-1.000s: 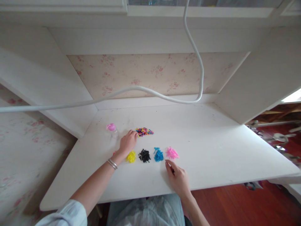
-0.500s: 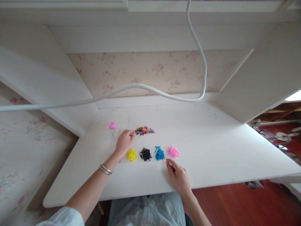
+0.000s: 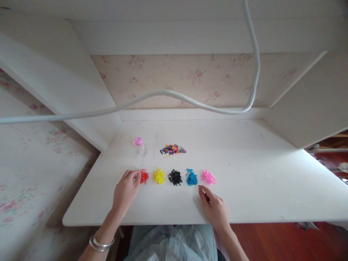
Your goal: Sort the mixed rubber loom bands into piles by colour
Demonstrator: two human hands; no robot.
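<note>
My left hand (image 3: 127,188) is pinched closed at the left edge of a pile of red rubber bands (image 3: 144,177); its fingertips hide any band between them. My right hand (image 3: 214,204) rests on the table just below the blue bands (image 3: 191,177) and the pink bands (image 3: 208,177). Its fingers are curled with the tips together, and anything inside is hidden. Yellow bands (image 3: 158,175) and black bands (image 3: 175,177) lie in the same row, between the red and blue piles. Behind the row is a heap of mixed-colour bands (image 3: 173,149).
A small clear container (image 3: 141,149) with a pink top (image 3: 138,141) is at the back left of the white table (image 3: 250,181). A white cable (image 3: 168,93) crosses in front of the view. Side panels (image 3: 307,98) and a floral back wall (image 3: 195,78) enclose the table.
My left hand has moved from the mixed heap toward me and left, to the red pile, which it covered before. My right hand stays nearly in place. The view has shifted slightly.
</note>
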